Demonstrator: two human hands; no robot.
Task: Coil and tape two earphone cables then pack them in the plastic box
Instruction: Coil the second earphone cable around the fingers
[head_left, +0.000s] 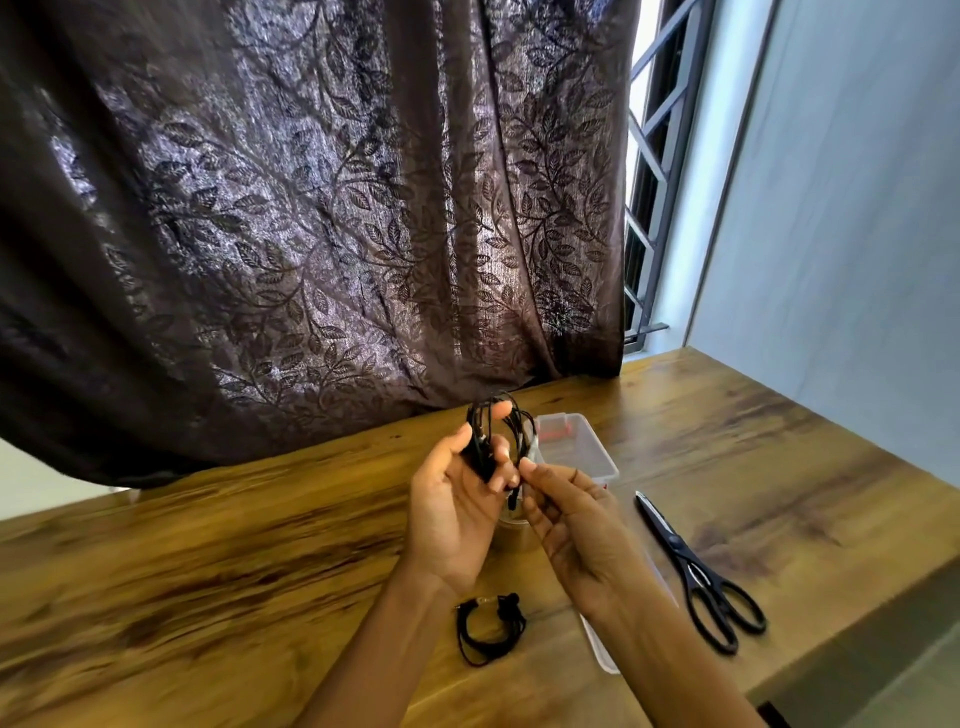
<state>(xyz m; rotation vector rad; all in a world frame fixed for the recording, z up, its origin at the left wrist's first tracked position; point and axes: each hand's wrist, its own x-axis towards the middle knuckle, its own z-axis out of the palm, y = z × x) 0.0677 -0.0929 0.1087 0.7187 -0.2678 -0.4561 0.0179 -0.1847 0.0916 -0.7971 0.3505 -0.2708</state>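
Observation:
My left hand holds a loose coil of black earphone cable upright above the table, fingers closed round one side of the loops. My right hand pinches the hanging end of that same cable between thumb and fingertips. A second black earphone cable lies coiled on the table between my forearms. The clear plastic box stands open just behind my hands. A roll of brown tape sits on the table, mostly hidden behind my hands.
Black scissors lie shut on the wooden table to the right. A clear lid lies partly under my right forearm. A dark leaf-patterned curtain hangs behind the table; a wall stands at right.

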